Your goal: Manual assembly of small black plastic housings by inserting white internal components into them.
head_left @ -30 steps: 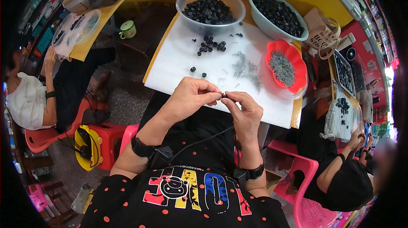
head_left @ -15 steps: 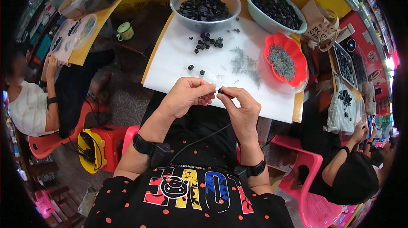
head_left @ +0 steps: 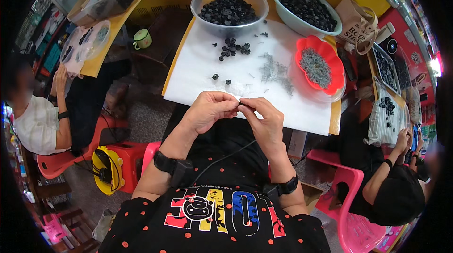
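Observation:
Over the near edge of the white sheet [head_left: 188, 78], my two hands meet fingertip to fingertip. My right hand [head_left: 265, 120] pinches a small black round part [head_left: 241, 104] between thumb and fingers. Closed in a pinch as well, my left hand [head_left: 207, 111] presses against that spot; whatever its fingertips hold is too small to make out. Just beyond my left hand lie two small black parts [head_left: 215, 77]. A loose cluster of black parts [head_left: 230, 51] sits farther back. Thin grey pins [head_left: 269, 66] are scattered to the right, near a red flower-shaped bowl [head_left: 337, 59] of grey pins.
At the back stand a clear bowl [head_left: 196, 11] and a pale green bowl [head_left: 288, 21], both heaped with black parts. A green mug [head_left: 142, 39] is off to the left. Co-workers sit on both sides, one beside a pink chair [head_left: 351, 191]. A cloth bag [head_left: 351, 14] stands back right.
My hands have come closer together, and the black part is now mostly covered by my fingertips. The whole view has shifted slightly.

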`<act>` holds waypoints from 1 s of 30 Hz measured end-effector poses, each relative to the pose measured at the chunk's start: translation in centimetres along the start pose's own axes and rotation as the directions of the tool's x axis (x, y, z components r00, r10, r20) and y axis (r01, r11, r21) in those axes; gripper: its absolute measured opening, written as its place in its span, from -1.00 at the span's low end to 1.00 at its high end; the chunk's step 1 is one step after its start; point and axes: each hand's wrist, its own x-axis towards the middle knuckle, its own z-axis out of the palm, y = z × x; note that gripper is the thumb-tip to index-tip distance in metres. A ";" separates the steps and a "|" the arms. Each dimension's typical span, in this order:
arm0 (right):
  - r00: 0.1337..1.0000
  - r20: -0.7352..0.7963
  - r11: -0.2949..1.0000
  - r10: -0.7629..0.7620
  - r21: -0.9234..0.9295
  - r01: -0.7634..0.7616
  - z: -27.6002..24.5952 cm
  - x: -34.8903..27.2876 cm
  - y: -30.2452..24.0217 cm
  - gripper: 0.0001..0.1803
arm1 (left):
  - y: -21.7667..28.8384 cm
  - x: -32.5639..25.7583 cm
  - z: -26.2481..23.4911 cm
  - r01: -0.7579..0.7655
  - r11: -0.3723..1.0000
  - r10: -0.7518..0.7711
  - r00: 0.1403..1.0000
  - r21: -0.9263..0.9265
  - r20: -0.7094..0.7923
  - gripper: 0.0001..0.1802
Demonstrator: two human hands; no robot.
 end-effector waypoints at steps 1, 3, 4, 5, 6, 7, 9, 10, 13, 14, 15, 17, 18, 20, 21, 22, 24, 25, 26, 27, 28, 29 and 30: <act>1.000 -0.002 1.000 -0.002 0.002 0.002 0.0 0.1 0.2 -0.81 | 0.0 0.0 -0.2 0.005 1.000 -0.005 1.000 0.018 -0.019 -0.83; 0.997 -0.003 0.996 0.078 0.031 -0.078 -0.1 0.2 0.5 -0.81 | 0.4 0.1 -0.8 -0.050 0.990 0.062 0.995 0.132 -0.085 -0.81; 0.997 -0.007 0.997 0.074 0.033 -0.074 -0.1 0.2 0.8 -0.81 | 0.6 0.3 -1.1 -0.095 0.965 0.132 0.981 0.244 -0.141 -0.79; 0.991 -0.040 0.989 0.129 0.072 -0.126 -0.3 0.1 1.2 -0.81 | 0.8 0.8 -1.6 -0.097 0.964 0.135 0.981 0.249 -0.138 -0.79; 0.980 -0.073 0.978 0.185 0.113 -0.176 -0.5 0.0 1.4 -0.80 | 1.0 1.3 -2.2 -0.177 0.839 0.331 0.916 0.514 -0.225 -0.76; 0.980 -0.082 0.978 0.182 0.115 -0.172 -0.6 -0.1 1.5 -0.80 | 1.2 1.7 -2.5 -0.195 0.640 0.530 0.812 0.743 -0.244 -0.73; 0.962 -0.104 0.959 0.252 0.161 -0.234 -0.7 0.0 1.7 -0.79 | 1.8 2.1 -1.9 -0.195 0.510 0.620 0.759 0.838 -0.201 -0.71; 0.963 -0.099 0.961 0.250 0.149 -0.234 -0.6 -0.1 1.5 -0.79 | 1.2 2.4 -2.1 -0.216 0.371 0.703 0.701 0.903 -0.121 -0.70; 0.974 -0.072 0.968 0.215 0.146 -0.203 -0.5 -0.2 1.2 -0.79 | 0.3 3.4 -2.6 -0.234 0.199 0.760 0.650 0.952 0.001 -0.74; 0.972 -0.072 0.965 0.224 0.157 -0.210 -0.5 -0.2 1.0 -0.80 | 0.3 3.5 -2.7 -0.230 0.181 0.749 0.662 0.956 0.018 -0.75; 0.970 -0.070 0.961 0.233 0.169 -0.219 -0.7 -0.2 0.9 -0.80 | 0.4 3.7 -2.8 -0.225 0.163 0.737 0.675 0.961 0.033 -0.75; 0.971 -0.087 0.963 0.221 0.176 -0.203 -1.2 -0.1 0.7 -0.81 | 0.5 3.9 -2.9 -0.183 0.173 0.703 0.711 0.968 0.009 -0.75; 0.975 -0.090 0.966 0.205 0.179 -0.186 -1.4 0.0 0.6 -0.81 | 0.8 4.0 -3.2 -0.183 0.212 0.713 0.701 0.960 -0.024 -0.76; 0.975 -0.095 0.967 0.201 0.181 -0.181 -1.6 0.0 0.5 -0.81 | 1.0 4.0 -3.8 -0.177 0.375 0.703 0.694 0.910 -0.154 -0.76; 0.978 -0.091 0.969 0.190 0.178 -0.171 -1.7 0.1 0.5 -0.81 | 1.2 3.8 -4.0 -0.175 0.373 0.698 0.700 0.911 -0.152 -0.76; 0.976 -0.094 0.967 0.197 0.181 -0.178 -1.9 0.3 0.5 -0.81 | 1.4 3.4 -4.2 -0.284 0.693 0.570 0.778 0.663 -0.263 -0.76; 0.986 -0.113 0.986 0.123 0.125 -0.109 -2.1 0.5 0.5 -0.83 | 2.2 1.9 -3.6 -0.272 0.959 0.285 0.918 0.083 -0.275 -0.75; 0.985 -0.111 0.985 0.132 0.128 -0.118 -2.1 0.5 0.5 -0.83 | 2.0 1.4 -3.6 -0.264 0.961 0.276 0.920 0.083 -0.279 -0.75; 0.985 -0.123 0.986 0.122 0.125 -0.107 -2.1 0.5 0.5 -0.83 | 1.7 0.9 -3.5 -0.199 0.958 0.167 0.972 -0.205 -0.163 -0.78; 0.984 -0.136 0.988 0.112 0.121 -0.096 -2.0 0.6 0.6 -0.82 | 1.4 0.5 -3.5 -0.088 0.879 0.091 0.996 -0.469 -0.018 -0.81; 0.985 -0.141 0.990 0.099 0.117 -0.083 -1.9 0.6 0.6 -0.81 | 1.1 0.3 -3.2 -0.052 0.867 0.052 0.999 -0.495 -0.014 -0.83; 0.985 -0.137 0.989 0.103 0.117 -0.088 -1.8 0.6 0.8 -0.81 | 0.9 0.3 -2.7 -0.051 0.866 0.048 0.999 -0.498 -0.018 -0.83; 0.989 -0.126 0.993 0.083 0.097 -0.071 -1.8 0.6 0.9 -0.81 | 0.6 0.2 -2.1 -0.055 0.880 0.056 0.998 -0.472 -0.012 -0.84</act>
